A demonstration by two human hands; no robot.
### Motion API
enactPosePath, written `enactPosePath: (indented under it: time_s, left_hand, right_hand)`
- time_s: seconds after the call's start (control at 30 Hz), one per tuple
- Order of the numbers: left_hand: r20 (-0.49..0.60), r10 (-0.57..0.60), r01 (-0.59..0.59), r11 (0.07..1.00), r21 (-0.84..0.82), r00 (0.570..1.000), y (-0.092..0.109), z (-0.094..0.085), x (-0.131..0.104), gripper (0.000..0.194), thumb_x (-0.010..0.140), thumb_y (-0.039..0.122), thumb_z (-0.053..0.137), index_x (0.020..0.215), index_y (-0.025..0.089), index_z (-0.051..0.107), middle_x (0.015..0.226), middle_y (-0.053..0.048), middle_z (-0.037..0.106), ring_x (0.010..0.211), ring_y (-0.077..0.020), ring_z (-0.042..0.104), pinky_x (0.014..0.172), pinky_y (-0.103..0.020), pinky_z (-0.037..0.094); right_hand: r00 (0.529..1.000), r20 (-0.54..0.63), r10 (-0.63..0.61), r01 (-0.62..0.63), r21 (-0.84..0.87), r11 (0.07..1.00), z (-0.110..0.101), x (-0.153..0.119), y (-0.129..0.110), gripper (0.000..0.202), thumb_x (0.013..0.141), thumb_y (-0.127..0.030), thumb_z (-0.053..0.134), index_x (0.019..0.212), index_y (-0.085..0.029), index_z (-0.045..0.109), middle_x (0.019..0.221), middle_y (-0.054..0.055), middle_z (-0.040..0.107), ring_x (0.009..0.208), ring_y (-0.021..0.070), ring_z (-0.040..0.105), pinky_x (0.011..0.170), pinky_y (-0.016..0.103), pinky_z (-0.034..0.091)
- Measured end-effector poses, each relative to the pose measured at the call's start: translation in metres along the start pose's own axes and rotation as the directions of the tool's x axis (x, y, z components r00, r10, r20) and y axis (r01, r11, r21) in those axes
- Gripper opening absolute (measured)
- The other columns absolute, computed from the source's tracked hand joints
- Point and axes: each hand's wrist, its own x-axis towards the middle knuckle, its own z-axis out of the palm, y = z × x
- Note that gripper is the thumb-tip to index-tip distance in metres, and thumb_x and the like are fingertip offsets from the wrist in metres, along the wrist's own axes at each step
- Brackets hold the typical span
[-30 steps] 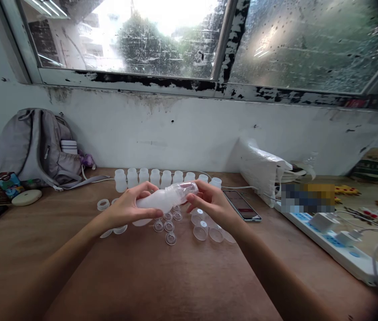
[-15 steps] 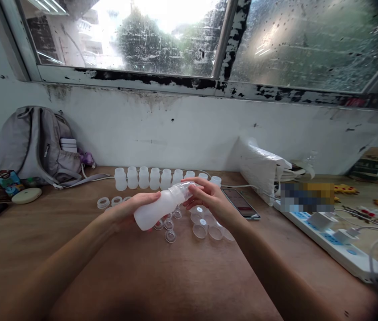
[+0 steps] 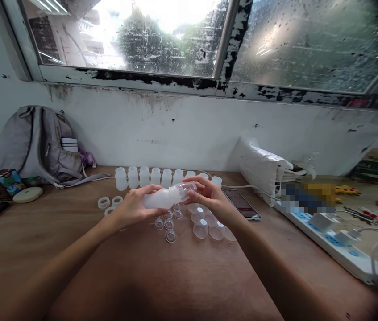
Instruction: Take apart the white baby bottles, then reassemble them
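Observation:
A frosted white baby bottle [image 3: 158, 199] lies nearly level in the air between my hands. My left hand [image 3: 134, 206] is wrapped round its base end, thumb along the near side. My right hand [image 3: 208, 192] grips the clear cap [image 3: 187, 191] on the bottle's other end. Below them on the table are several clear nipples [image 3: 170, 236]. To the right of these stand several translucent caps [image 3: 200, 229]. White collar rings [image 3: 103, 202] lie left of my left hand. Behind, a row of frosted bottles [image 3: 144, 177] stands upright, partly hidden by my hands.
A phone [image 3: 240, 204] lies right of my right hand, with a white plastic bag [image 3: 259, 165] behind it. A power strip [image 3: 339, 245] with plugs and cables runs along the right. At the left sit a grey backpack [image 3: 31, 147], a carton [image 3: 4, 183] and a round pale disc [image 3: 27, 195].
The bottle has swung from a slant to nearly level, its base end rising. My left hand has turned and now shows its back, thumb on the near side. My right hand stays at the cap.

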Motion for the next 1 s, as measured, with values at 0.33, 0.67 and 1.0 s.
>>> enactPosePath:
  time_s: [0.33,0.67,1.0]
  left_hand:
    - [0.168,-0.111,0.157,0.945,-0.287,0.98,0.002,-0.011,0.001,0.041,0.066,0.04,0.062,0.101,0.021,0.057,0.085,-0.001,0.062,0.074,-0.0159,0.059,0.062,-0.025,0.046]
    - [0.066,-0.078,0.088,0.981,-0.175,0.995,0.001,-0.011,-0.001,0.044,0.063,0.042,0.065,0.101,0.022,0.057,0.084,0.0,0.062,0.07,-0.0156,0.057,0.057,-0.024,0.045]
    - [0.161,-0.116,0.152,0.96,-0.234,0.98,-0.003,-0.017,0.001,0.044,0.062,0.039,0.066,0.102,0.021,0.057,0.088,-0.002,0.062,0.077,-0.0181,0.058,0.062,-0.026,0.045]
  right_hand:
    - [0.998,0.032,-0.05,0.049,0.021,0.999,0.004,-0.003,-0.005,0.03,0.075,-0.035,0.057,0.102,-0.023,0.05,0.092,0.002,0.055,0.085,0.0141,0.056,0.075,0.033,0.05]
    - [0.997,0.009,-0.083,0.083,-0.017,0.996,0.005,-0.003,-0.003,0.028,0.075,-0.029,0.058,0.101,-0.022,0.051,0.088,0.003,0.056,0.079,0.0132,0.056,0.07,0.029,0.05]
    - [0.992,0.076,-0.096,0.099,-0.042,0.994,0.003,-0.005,-0.003,0.028,0.076,-0.023,0.058,0.103,-0.022,0.051,0.092,0.003,0.054,0.081,0.0127,0.054,0.069,0.027,0.048]
